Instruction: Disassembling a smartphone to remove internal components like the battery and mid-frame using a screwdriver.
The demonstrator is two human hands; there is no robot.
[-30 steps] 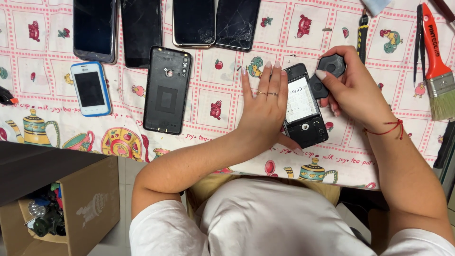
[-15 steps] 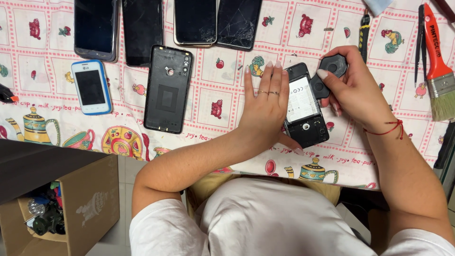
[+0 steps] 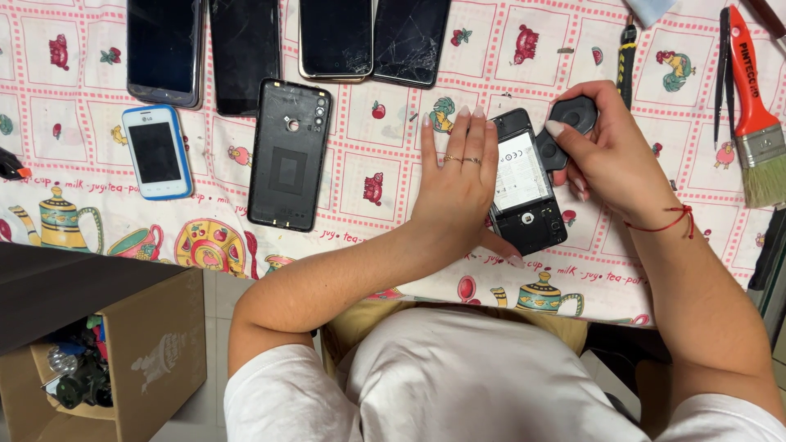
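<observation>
Head view: left hand (image 3: 455,184) flat on opened phone (image 3: 528,196); right hand (image 3: 610,155) apparently pinches black tool (image 3: 573,117).

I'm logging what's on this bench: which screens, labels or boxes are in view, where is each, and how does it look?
Four dark phone screens: row along the far edge, two cracked.
Small white-and-blue phone: left, dark screen.
White label: rectangular, inside the opened black phone between left hand and right hand.
Cardboard box: brown, open, lower left.

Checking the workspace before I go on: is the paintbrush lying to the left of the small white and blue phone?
No, the paintbrush lies at the far right edge, while the white and blue phone sits far left.
</observation>
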